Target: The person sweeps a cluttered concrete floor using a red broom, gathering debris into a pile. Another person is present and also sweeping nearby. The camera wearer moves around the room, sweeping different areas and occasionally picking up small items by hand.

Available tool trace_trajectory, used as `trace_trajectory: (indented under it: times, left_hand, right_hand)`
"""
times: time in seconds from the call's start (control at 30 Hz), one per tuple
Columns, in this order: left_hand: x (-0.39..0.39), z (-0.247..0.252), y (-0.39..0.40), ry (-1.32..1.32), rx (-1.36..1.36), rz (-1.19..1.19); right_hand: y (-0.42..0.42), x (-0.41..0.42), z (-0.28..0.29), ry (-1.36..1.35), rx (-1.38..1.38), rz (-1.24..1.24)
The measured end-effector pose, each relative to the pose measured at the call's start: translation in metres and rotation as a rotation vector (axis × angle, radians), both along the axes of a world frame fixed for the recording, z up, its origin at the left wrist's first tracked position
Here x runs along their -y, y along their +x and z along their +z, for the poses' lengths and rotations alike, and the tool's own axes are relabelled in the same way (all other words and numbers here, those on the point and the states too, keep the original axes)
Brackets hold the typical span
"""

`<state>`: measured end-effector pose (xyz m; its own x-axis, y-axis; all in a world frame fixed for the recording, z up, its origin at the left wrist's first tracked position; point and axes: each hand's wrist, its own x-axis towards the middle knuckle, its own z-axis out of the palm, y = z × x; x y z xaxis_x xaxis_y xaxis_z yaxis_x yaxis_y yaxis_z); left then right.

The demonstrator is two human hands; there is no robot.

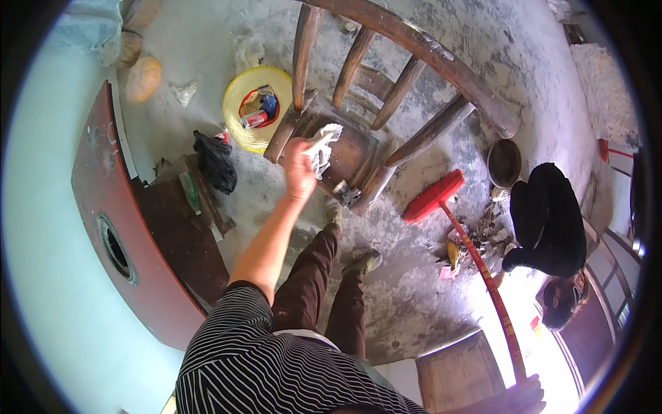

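My left hand (301, 168) grips a crumpled whitish rag or paper (326, 150); which of the two I cannot tell. It is held over a dark wooden furniture frame (357, 150) with several thick posts and a long rail (414, 36). A small object (345, 192) sits at the frame's near edge. At the lower right, my right hand (522, 396) is closed around the red handle (486, 274) of a push broom, blurred by glare. The broom's red bristle head (433, 196) rests on the floor, right of the frame.
Left of the frame lie a yellow strapping roll (232, 121) with a red can (253, 120) inside, a black plastic bag (214, 160) and a green bottle (190, 192). A red-brown panel with a round hole (129, 207) stands leftmost. A person in black (551, 222) bends near swept debris (486, 225).
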<state>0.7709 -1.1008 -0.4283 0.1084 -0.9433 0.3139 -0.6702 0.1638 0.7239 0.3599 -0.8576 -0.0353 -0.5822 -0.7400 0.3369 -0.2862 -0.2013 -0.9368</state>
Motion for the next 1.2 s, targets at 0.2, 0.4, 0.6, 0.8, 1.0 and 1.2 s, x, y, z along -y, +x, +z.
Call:
trace_trajectory:
  times: [0.2,0.4,0.6,0.8,1.0,1.2]
  left_hand:
    - [-0.019,-0.049,-0.081,0.206,0.373,-0.546]
    - [-0.034,-0.043,-0.081,0.446,0.438,-0.602]
    - [-0.089,-0.057,-0.027,0.435,0.703,-0.634]
    - [-0.085,-0.081,-0.065,0.640,0.699,-0.580]
    - [-0.078,-0.070,-0.052,0.965,-0.771,0.016]
    - [-0.095,-0.013,-0.020,1.034,-2.074,0.132]
  right_hand:
    - [-0.003,0.004,0.004,0.074,-0.051,0.029]
    - [0.002,0.004,-0.004,-0.126,0.089,-0.004]
    - [-0.001,-0.001,-0.009,-0.168,0.060,0.062]
    - [-0.003,0.001,-0.014,-0.167,0.064,0.058]
    - [-0.014,0.003,-0.024,-0.197,0.082,0.088]
    - [-0.011,0.023,-0.033,-0.222,0.096,0.135]
